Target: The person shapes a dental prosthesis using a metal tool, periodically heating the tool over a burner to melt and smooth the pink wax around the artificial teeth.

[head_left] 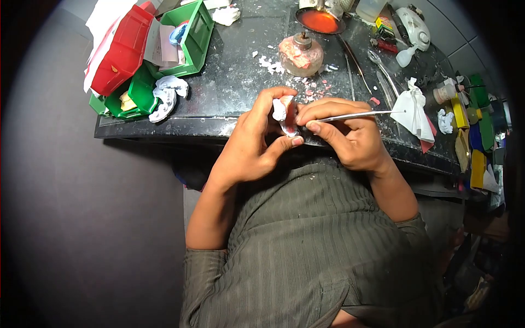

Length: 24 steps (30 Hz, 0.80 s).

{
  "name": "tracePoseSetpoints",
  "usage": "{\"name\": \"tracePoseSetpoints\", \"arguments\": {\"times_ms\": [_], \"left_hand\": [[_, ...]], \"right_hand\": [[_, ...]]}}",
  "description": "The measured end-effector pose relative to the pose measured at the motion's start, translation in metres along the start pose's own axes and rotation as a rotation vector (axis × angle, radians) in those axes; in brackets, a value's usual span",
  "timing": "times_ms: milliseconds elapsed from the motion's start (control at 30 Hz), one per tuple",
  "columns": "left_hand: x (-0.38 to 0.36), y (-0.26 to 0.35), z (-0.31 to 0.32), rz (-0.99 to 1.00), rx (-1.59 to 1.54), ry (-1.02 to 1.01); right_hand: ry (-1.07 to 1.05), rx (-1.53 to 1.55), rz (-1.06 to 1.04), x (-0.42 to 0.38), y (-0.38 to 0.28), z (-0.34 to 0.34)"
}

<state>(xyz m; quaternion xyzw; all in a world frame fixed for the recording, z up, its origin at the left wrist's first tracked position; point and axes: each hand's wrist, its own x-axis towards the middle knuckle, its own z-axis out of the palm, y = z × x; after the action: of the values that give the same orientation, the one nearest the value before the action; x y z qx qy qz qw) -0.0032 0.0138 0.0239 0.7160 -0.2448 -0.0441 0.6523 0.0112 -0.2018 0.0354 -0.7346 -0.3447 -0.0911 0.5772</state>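
My left hand [249, 139] grips a small white dental cast [280, 109] with reddish-pink wax on its inner side, thumb below and fingers above. It is held up just over the table's front edge. In my right hand [350, 134] a thin metal dental instrument [361, 115] is pinched between thumb and fingers, its long shaft pointing right. The instrument's working tip is at or close to the pink wax; fingers hide whether it touches. Pink and white scraps [314, 90] lie on the table behind the hands.
A glass spirit burner [301, 54] stands beyond my hands, near a pan of red melted wax [319, 22]. Green bins [197, 44], a red bin [128, 49] and white casts [165, 98] are at left. A white cloth [411, 112] and metal tools [383, 71] lie right.
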Motion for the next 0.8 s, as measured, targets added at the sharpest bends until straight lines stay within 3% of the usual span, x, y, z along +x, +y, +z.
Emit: {"name": "tracePoseSetpoints", "arguments": {"times_ms": [200, 400, 467, 533, 667, 800], "left_hand": [[0.0, -0.008, -0.002, -0.009, -0.034, 0.003], [0.001, -0.002, 0.0, 0.003, -0.02, 0.015], [0.001, -0.004, -0.001, -0.001, 0.007, 0.008], [0.001, -0.005, -0.001, -0.003, 0.033, 0.003], [0.002, -0.005, -0.001, -0.015, -0.016, -0.001], [-0.002, -0.007, 0.0, 0.0, -0.129, 0.046]], "right_hand": [[0.1, -0.002, -0.001, 0.002, 0.003, 0.007], [-0.085, 0.04, 0.018, 0.001, -0.001, 0.0], [0.088, 0.055, -0.002, 0.002, 0.002, 0.007], [0.107, -0.003, -0.003, 0.003, 0.002, 0.007], [-0.064, -0.004, -0.008, -0.001, 0.001, -0.004], [0.092, 0.318, 0.136, -0.004, -0.001, -0.012]]}}
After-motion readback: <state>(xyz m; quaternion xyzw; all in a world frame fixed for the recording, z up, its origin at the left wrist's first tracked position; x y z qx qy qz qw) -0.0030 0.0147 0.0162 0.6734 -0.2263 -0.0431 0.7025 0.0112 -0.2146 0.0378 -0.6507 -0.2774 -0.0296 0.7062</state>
